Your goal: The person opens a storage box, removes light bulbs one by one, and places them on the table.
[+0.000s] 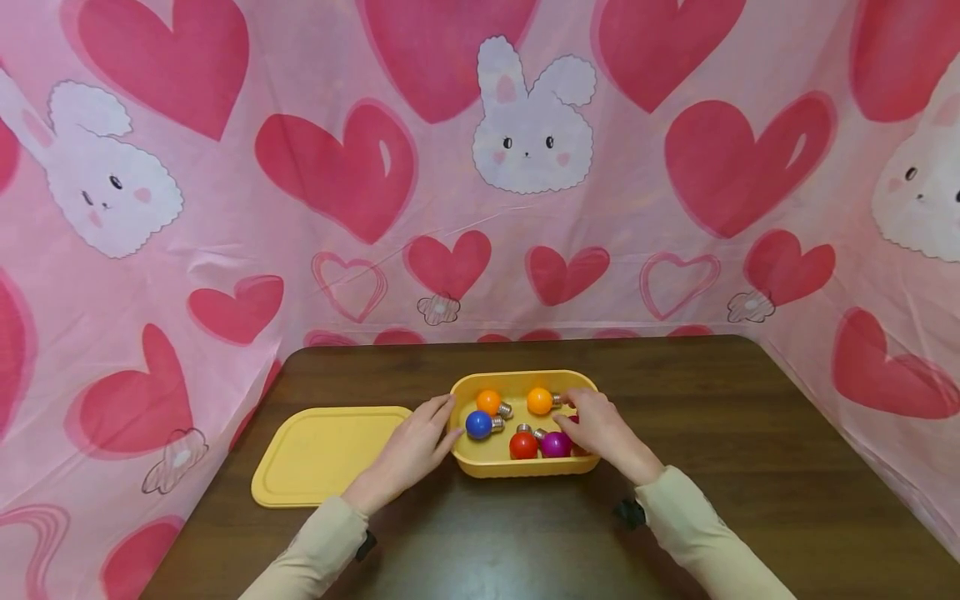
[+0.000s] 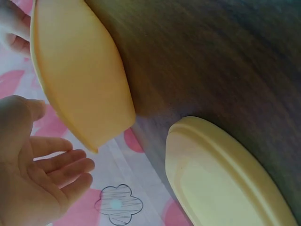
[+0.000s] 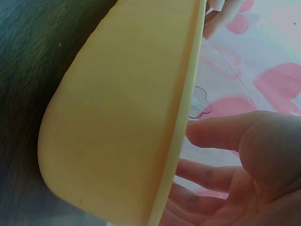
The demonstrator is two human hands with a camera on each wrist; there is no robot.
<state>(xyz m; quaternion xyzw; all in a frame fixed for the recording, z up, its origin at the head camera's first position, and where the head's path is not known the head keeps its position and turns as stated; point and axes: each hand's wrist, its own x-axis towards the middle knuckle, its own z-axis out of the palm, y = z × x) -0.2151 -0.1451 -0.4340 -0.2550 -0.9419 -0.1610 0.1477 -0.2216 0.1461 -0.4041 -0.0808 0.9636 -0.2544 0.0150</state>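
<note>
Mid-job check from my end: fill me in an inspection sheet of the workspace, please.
Surface: dark wood-grain table.
Job's things: yellow box, open, holding two orange bulbs, a blue bulb, a red bulb and a purple bulb; something dark red beside the right hand is partly hidden. Yellow lid lies flat, left of the box.
Clutter: nothing seen.
Left hand: at the box's left end, fingers relaxed.
Right hand: over the box's right end; grip unclear.
Cables: nothing seen.
Surroundings: pink curtain with hearts and rabbits.
</note>
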